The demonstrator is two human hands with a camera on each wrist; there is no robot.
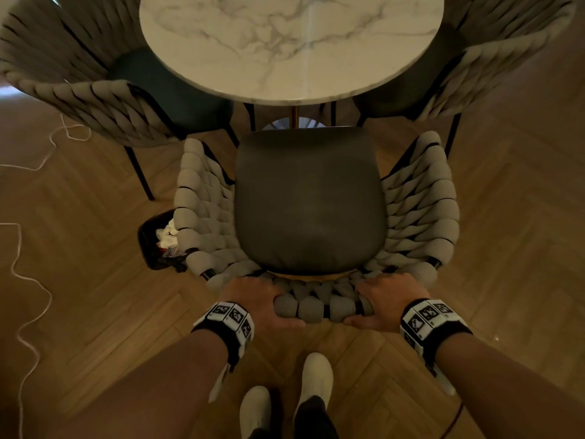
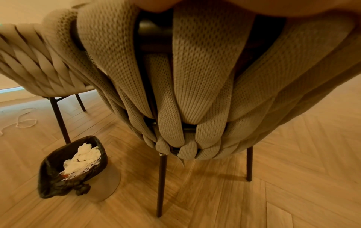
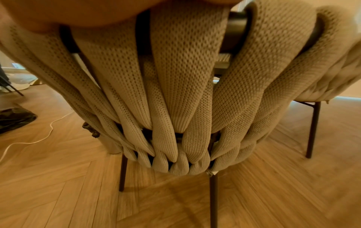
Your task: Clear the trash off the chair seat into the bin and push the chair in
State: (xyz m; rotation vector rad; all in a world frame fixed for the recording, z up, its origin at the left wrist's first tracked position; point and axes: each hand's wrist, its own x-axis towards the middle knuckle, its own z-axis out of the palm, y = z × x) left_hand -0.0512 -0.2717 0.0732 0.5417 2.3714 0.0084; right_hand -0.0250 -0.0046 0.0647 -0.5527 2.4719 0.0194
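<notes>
I have both hands on the top rail of the chair (image 1: 311, 210) back. My left hand (image 1: 256, 301) wraps the woven rail, fingers curled over the top and thumb underneath; my right hand (image 1: 384, 301) grips the same rail just beside it, fingers over and thumb under. In the wrist views I only see the knitted straps (image 2: 197, 77) running down to the dark legs (the hands themselves fill just the upper edge, blurred).

The dark seat (image 1: 310, 201) is bare, and its front edge sits just short of the round marble table (image 1: 291, 42), not yet under it. Two more woven chairs flank the table. The bin (image 2: 56, 177), lined with a black bag, stands on the wooden floor (image 1: 95, 296) at the chair's left rear corner, holding the trash (image 2: 83, 157): crumpled white tissue and a printed wrapper. A white cord (image 1: 28, 305) trails across the floor at the left.
</notes>
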